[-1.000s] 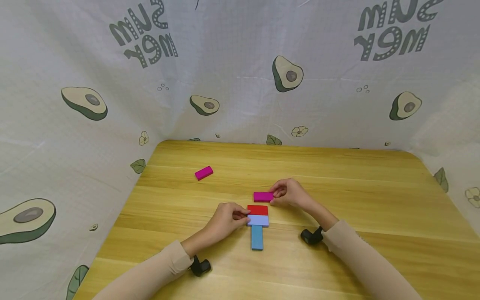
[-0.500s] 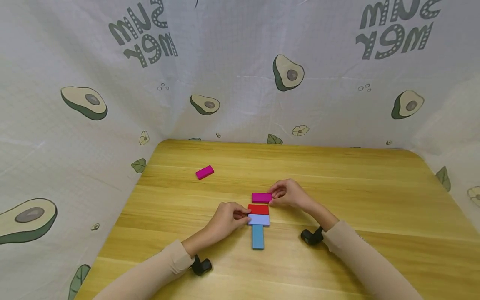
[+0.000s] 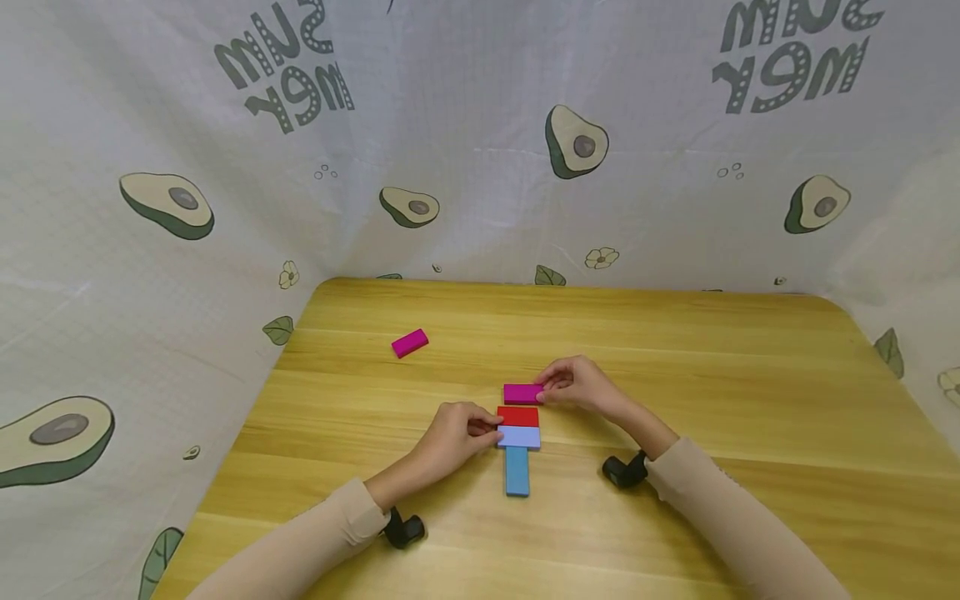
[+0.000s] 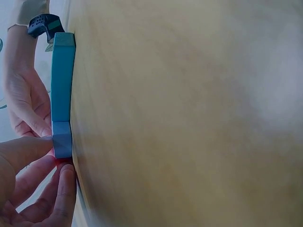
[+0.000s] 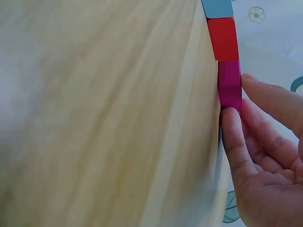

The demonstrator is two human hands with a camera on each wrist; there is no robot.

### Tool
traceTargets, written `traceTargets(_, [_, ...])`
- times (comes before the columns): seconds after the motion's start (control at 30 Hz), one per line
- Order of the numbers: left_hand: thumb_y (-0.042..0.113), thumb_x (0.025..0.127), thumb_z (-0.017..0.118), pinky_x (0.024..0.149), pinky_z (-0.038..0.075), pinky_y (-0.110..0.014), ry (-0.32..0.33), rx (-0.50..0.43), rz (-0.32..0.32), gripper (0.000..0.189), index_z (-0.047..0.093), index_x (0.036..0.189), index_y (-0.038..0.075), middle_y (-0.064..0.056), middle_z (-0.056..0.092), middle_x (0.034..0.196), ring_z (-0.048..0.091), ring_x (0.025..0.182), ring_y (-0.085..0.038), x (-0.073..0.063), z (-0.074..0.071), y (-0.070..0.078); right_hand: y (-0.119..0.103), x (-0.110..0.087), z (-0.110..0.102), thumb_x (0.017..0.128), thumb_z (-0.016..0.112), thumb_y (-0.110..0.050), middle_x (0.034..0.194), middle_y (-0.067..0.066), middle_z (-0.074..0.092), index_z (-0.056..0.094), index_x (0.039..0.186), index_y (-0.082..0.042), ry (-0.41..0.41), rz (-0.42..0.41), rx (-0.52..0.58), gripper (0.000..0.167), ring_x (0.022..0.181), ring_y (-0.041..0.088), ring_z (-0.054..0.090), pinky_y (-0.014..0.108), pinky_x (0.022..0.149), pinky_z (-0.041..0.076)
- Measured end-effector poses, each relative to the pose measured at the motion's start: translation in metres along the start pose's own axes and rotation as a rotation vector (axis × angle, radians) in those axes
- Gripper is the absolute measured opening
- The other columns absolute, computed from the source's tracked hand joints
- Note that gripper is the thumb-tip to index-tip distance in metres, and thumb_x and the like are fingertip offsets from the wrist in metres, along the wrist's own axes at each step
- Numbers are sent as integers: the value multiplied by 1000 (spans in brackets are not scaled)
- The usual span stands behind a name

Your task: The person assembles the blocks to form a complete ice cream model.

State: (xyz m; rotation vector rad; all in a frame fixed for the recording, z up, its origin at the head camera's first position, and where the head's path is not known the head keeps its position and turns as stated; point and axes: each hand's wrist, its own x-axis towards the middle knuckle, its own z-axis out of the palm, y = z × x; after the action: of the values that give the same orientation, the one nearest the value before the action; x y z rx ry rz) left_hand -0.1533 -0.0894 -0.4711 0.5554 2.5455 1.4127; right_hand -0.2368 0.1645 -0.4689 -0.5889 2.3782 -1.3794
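Note:
Flat on the table lie a red block (image 3: 517, 417) and a lavender block (image 3: 519, 437), long side against long side. A blue block (image 3: 517, 472) stands off the lavender one toward the person, like a stem. At their left ends the left hand (image 3: 456, 433) holds the pair, thumb at the lavender block (image 4: 62, 140) and fingers at the red. Just beyond the red block is a magenta block (image 3: 522, 394). The right hand (image 3: 581, 389) pinches its right end between thumb and fingers. In the right wrist view this magenta block (image 5: 230, 85) sits close against the red block (image 5: 224, 39).
Another magenta block (image 3: 410, 343) lies slantwise at the back left of the wooden table (image 3: 675, 350). A white curtain (image 3: 480, 142) with avocado prints hangs behind and at the sides. A black wrist camera (image 3: 403, 530) is strapped under the left wrist, another (image 3: 624, 472) under the right.
The right hand has shifted the held magenta block slightly left, more in line with the red block. The left hand and the other blocks stay nearly as they were.

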Motion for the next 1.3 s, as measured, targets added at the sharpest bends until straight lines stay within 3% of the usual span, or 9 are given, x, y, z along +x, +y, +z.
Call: traceTargets(1.3, [7,90,75,70,56,-17,-7,-22,-17,18,76,106,-1,-6,74,97,68,80,-7,1,0,-1,-5,1,9,85,76,3,88,13,70,70,100,13,-33,-30,63,19,76,19,63,21,67,55])
